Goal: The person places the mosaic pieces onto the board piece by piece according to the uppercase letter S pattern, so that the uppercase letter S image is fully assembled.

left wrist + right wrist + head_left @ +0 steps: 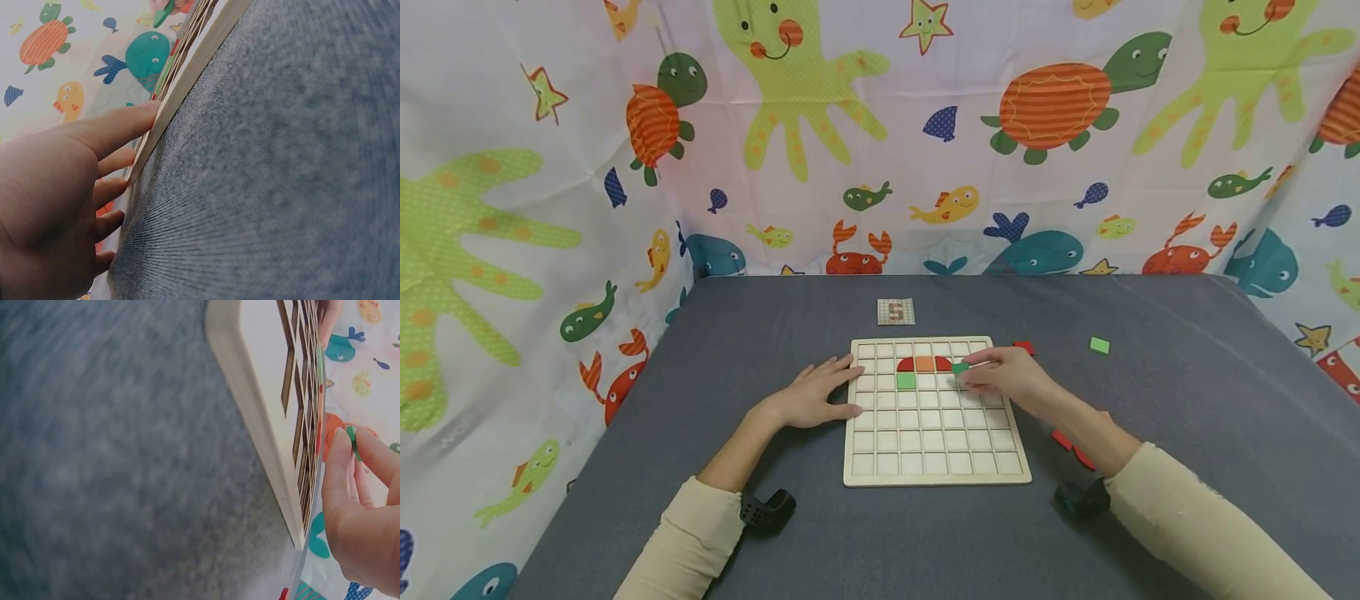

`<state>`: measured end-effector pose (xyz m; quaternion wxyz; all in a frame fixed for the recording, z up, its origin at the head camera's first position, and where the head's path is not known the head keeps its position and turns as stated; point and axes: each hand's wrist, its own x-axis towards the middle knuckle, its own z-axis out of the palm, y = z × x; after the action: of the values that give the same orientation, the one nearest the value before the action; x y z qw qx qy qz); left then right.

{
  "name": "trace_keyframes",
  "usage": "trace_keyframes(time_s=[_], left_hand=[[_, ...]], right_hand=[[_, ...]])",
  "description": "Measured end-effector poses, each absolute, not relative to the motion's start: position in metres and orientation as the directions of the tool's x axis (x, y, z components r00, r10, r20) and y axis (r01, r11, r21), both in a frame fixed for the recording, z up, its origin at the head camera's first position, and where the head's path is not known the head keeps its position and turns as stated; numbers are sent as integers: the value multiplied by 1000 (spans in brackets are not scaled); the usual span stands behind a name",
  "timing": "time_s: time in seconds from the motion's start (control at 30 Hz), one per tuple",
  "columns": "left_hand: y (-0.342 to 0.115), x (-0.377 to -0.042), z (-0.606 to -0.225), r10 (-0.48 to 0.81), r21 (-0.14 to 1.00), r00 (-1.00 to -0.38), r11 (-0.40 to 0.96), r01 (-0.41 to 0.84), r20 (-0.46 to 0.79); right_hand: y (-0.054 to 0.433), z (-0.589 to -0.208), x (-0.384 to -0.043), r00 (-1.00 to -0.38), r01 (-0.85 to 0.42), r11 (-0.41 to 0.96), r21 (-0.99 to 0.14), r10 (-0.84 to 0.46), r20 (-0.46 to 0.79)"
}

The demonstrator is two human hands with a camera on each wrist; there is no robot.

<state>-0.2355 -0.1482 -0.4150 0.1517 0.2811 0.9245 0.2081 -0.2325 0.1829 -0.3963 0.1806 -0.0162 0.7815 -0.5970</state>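
A wooden grid board [936, 480] lies on the table. In its upper rows sit an orange square tile [923, 363] between two red rounded tiles [906, 364], with a light green square tile [906, 381] below the left red one. My left hand [812, 396] rests at the board's left edge, fingers and thumb stretched out and touching the rim, as the left wrist view [56, 200] also shows. Over the board's upper right, my right hand [1013, 379] pinches a small green tile [352, 441] between thumb and fingertip, held above the surface in the right wrist view.
Behind the board lies a small patterned card [896, 312]. To the right are a loose light green tile [1100, 345], a red tile [1024, 347] and more red pieces [1083, 457] partly hidden by the right forearm. A sea-animal cloth [955, 50] hangs behind the grey table [820, 533].
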Motion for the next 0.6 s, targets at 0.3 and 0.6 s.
trace_keyframes(time_s=[0.3, 0.6], left_hand=[[-148, -237, -415, 587, 470, -794, 752, 462, -158], [-149, -237, -415, 593, 474, -790, 747, 467, -156]], right_hand=[[170, -399, -231, -923, 228, 289, -930, -239, -301], [156, -400, -229, -919, 230, 316, -920, -239, -312]])
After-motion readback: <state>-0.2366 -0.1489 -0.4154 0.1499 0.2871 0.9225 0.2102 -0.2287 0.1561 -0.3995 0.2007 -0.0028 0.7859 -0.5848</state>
